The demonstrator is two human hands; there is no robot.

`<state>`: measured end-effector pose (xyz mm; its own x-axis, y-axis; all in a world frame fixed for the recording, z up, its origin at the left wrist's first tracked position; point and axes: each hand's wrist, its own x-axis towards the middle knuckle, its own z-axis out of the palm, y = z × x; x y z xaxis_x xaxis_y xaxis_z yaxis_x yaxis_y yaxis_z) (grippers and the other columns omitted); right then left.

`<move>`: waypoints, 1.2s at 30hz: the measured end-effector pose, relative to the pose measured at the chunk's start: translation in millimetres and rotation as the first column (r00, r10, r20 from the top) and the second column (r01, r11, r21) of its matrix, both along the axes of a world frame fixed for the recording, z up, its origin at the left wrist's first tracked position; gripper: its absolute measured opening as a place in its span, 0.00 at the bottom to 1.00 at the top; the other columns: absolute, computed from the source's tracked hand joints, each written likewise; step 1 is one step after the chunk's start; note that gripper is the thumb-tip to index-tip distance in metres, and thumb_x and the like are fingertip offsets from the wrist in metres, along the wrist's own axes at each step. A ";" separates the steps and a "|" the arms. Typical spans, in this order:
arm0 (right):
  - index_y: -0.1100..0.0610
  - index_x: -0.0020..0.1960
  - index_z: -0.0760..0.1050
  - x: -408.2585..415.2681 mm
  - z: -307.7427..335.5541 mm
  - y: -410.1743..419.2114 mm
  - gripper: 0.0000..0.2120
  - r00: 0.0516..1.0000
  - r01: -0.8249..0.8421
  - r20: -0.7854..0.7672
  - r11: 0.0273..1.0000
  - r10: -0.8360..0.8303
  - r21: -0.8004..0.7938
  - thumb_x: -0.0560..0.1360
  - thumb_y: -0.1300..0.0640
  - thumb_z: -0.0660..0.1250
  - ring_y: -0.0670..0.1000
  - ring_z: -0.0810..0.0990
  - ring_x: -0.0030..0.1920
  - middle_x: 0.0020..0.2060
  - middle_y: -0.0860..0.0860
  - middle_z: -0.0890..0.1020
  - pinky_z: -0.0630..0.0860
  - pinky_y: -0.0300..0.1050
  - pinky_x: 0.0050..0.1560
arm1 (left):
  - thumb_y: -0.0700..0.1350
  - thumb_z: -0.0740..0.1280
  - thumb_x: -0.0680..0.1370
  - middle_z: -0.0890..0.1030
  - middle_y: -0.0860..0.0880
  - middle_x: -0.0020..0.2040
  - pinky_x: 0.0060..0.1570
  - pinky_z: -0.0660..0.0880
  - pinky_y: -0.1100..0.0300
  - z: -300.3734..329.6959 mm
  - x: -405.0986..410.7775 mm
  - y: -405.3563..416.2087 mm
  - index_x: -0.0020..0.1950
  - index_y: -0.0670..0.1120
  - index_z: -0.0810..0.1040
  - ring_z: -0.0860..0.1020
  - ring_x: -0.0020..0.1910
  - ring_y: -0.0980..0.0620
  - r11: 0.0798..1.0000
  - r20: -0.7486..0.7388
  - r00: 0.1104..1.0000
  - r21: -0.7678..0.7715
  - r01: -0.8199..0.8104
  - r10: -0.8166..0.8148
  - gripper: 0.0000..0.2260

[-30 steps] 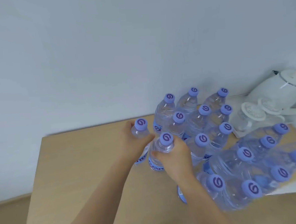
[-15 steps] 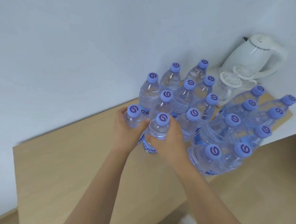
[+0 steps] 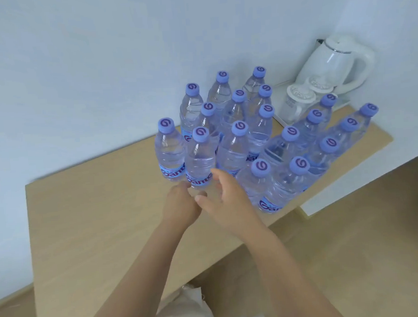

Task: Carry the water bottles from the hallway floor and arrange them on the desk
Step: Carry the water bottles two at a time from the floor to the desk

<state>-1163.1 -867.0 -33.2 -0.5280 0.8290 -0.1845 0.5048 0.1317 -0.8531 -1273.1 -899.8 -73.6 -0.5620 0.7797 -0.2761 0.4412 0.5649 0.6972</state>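
Both hands have released the two front bottles that they gripped half a second earlier and have drawn back toward the near edge of the counter (image 3: 90,234). The left hand (image 3: 180,205) now lies just short of the front bottle (image 3: 199,159); its fingers are loosely curled and hold nothing. The right hand (image 3: 226,201) is spread, fingers relaxed, thumb pointing toward the left hand; its fingertips (image 3: 216,172) are at the base of the front bottle, and contact cannot be confirmed.

The front bottle and the left bottle (image 3: 169,151) stand upright on the counter, side by side, at the front left of the upright group (image 3: 234,112) near the wall. A second group (image 3: 307,149) stands to the right, close to the counter's right edge.

The view has shifted since the earlier frame: the bottles appear farther from the camera. A white kettle (image 3: 337,64) stands in the back corner behind the cups (image 3: 299,99). A white bag (image 3: 188,311) shows below the counter edge.
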 end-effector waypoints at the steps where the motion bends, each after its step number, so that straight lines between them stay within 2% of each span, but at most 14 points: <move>1: 0.51 0.73 0.60 11.2 -0.5 -5.8 0.32 1.000 -0.013 -0.002 1.000 0.013 -0.009 0.72 0.52 0.68 0.45 0.65 0.67 0.68 0.46 0.66 0.64 0.42 0.66 | 0.47 0.66 0.76 0.75 0.42 0.63 0.52 0.67 0.58 -0.2 10.5 -3.6 0.67 0.40 0.70 0.73 0.61 0.44 0.999 -0.021 0.999 -0.028 0.025 -0.026 0.21; 3: 0.50 0.72 0.61 39.3 -1.1 -16.3 0.31 0.999 -0.045 0.017 0.999 0.045 -0.016 0.73 0.50 0.68 0.44 0.67 0.66 0.67 0.44 0.67 0.65 0.41 0.65 | 0.48 0.65 0.77 0.75 0.42 0.63 0.54 0.68 0.57 -3.3 35.3 -11.7 0.67 0.40 0.69 0.74 0.61 0.44 0.995 -0.043 0.996 -0.072 0.070 -0.073 0.22; 7: 0.51 0.70 0.65 117.2 0.6 -29.3 0.27 0.995 -0.072 0.073 0.997 0.074 -0.037 0.73 0.48 0.67 0.43 0.69 0.64 0.63 0.44 0.70 0.64 0.37 0.59 | 0.48 0.66 0.76 0.77 0.43 0.61 0.51 0.68 0.58 -6.3 103.3 -21.1 0.64 0.41 0.73 0.75 0.59 0.45 0.993 -0.012 0.994 -0.054 0.108 -0.108 0.19; 10: 0.53 0.69 0.67 191.1 2.3 -37.1 0.27 0.993 0.029 0.113 1.000 -0.029 -0.005 0.73 0.48 0.67 0.45 0.70 0.64 0.65 0.47 0.71 0.65 0.38 0.61 | 0.48 0.67 0.75 0.77 0.44 0.60 0.48 0.65 0.61 -7.3 168.1 -19.8 0.63 0.42 0.74 0.75 0.58 0.47 0.988 0.045 0.988 -0.030 0.150 -0.149 0.19; 14: 0.54 0.69 0.67 298.1 -1.0 -52.6 0.26 0.962 0.200 0.177 0.978 -0.206 0.053 0.74 0.47 0.67 0.46 0.69 0.66 0.66 0.49 0.72 0.65 0.39 0.63 | 0.48 0.68 0.74 0.78 0.44 0.60 0.56 0.71 0.57 -10.5 260.8 -16.8 0.63 0.42 0.74 0.76 0.59 0.46 0.951 0.070 0.949 -0.019 0.310 -0.308 0.19; 16: 0.53 0.69 0.67 345.7 -2.0 -61.4 0.26 0.930 0.285 0.218 0.955 -0.295 0.077 0.74 0.46 0.66 0.47 0.69 0.65 0.67 0.48 0.71 0.64 0.38 0.60 | 0.49 0.67 0.75 0.77 0.45 0.61 0.54 0.71 0.59 -9.1 303.5 -15.1 0.63 0.42 0.74 0.75 0.59 0.47 0.923 0.069 0.921 -0.004 0.384 -0.383 0.19; 18: 0.54 0.70 0.66 388.2 -2.0 -68.4 0.26 0.884 0.350 0.280 0.926 -0.375 0.139 0.75 0.46 0.65 0.48 0.69 0.66 0.67 0.49 0.71 0.65 0.41 0.60 | 0.50 0.67 0.75 0.77 0.46 0.62 0.52 0.70 0.60 -5.7 341.9 -10.4 0.64 0.43 0.74 0.75 0.60 0.48 0.887 0.044 0.886 0.013 0.461 -0.461 0.20; 20: 0.55 0.69 0.67 424.6 -2.6 -72.7 0.24 0.832 0.395 0.338 0.898 -0.439 0.195 0.75 0.47 0.64 0.51 0.70 0.65 0.65 0.50 0.72 0.66 0.44 0.60 | 0.50 0.67 0.74 0.76 0.46 0.63 0.56 0.68 0.59 0.2 374.2 -2.5 0.64 0.43 0.74 0.74 0.62 0.48 0.835 0.002 0.835 0.028 0.549 -0.550 0.21; 24: 0.54 0.70 0.65 485.4 -8.2 -73.2 0.25 0.752 0.520 0.369 0.836 -0.546 0.177 0.76 0.47 0.63 0.52 0.69 0.65 0.66 0.50 0.70 0.68 0.49 0.64 | 0.52 0.67 0.74 0.74 0.49 0.65 0.56 0.64 0.62 11.0 427.1 17.7 0.66 0.45 0.73 0.72 0.64 0.51 0.729 -0.016 0.732 0.078 0.680 -0.681 0.22; 28: 0.55 0.71 0.65 528.6 -13.5 -57.7 0.26 0.689 0.613 0.372 0.774 -0.623 0.161 0.77 0.47 0.63 0.52 0.71 0.63 0.68 0.50 0.69 0.67 0.45 0.59 | 0.52 0.67 0.75 0.73 0.52 0.66 0.54 0.63 0.64 12.3 465.6 47.7 0.66 0.47 0.72 0.71 0.64 0.53 0.635 -0.024 0.639 0.091 0.767 -0.769 0.21; 31: 0.54 0.70 0.65 556.3 -16.9 -28.4 0.25 0.644 0.655 0.373 0.733 -0.668 0.183 0.77 0.47 0.62 0.49 0.69 0.64 0.69 0.49 0.68 0.64 0.41 0.54 | 0.53 0.66 0.76 0.72 0.53 0.67 0.56 0.63 0.64 11.6 493.4 85.6 0.68 0.48 0.71 0.70 0.66 0.54 0.592 -0.025 0.597 0.096 0.800 -0.802 0.22; 36: 0.54 0.70 0.65 593.7 -9.0 40.8 0.25 0.595 0.705 0.361 0.682 -0.718 0.195 0.77 0.47 0.63 0.50 0.67 0.67 0.69 0.50 0.68 0.65 0.45 0.63 | 0.53 0.65 0.76 0.73 0.53 0.66 0.54 0.63 0.64 17.7 543.4 167.8 0.68 0.48 0.71 0.71 0.63 0.54 0.499 -0.040 0.505 0.102 0.861 -0.862 0.21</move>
